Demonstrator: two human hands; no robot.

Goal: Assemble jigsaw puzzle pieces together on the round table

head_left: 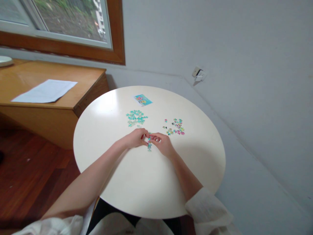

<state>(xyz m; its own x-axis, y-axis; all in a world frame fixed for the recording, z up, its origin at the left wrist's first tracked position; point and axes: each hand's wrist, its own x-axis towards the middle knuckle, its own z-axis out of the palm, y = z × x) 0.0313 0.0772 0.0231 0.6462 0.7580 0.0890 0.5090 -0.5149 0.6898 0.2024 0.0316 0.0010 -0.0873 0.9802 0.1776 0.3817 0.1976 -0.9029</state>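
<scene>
My left hand (136,137) and my right hand (162,143) meet at the middle of a round white table (146,182). Both have their fingers pinched on a short strip of joined teal jigsaw pieces (149,146) that lies on the tabletop between them. A heap of loose teal pieces (136,118) lies just beyond my left hand. A smaller scatter of mixed pink, yellow and teal pieces (176,127) lies beyond my right hand. A small colourful picture card (142,100) rests near the table's far edge.
A wooden desk (49,107) with a white sheet of paper (45,91) stands to the left under a window. Grey walls close in at the back and right, with a white socket (199,74) on one. Dark wooden floor shows at left.
</scene>
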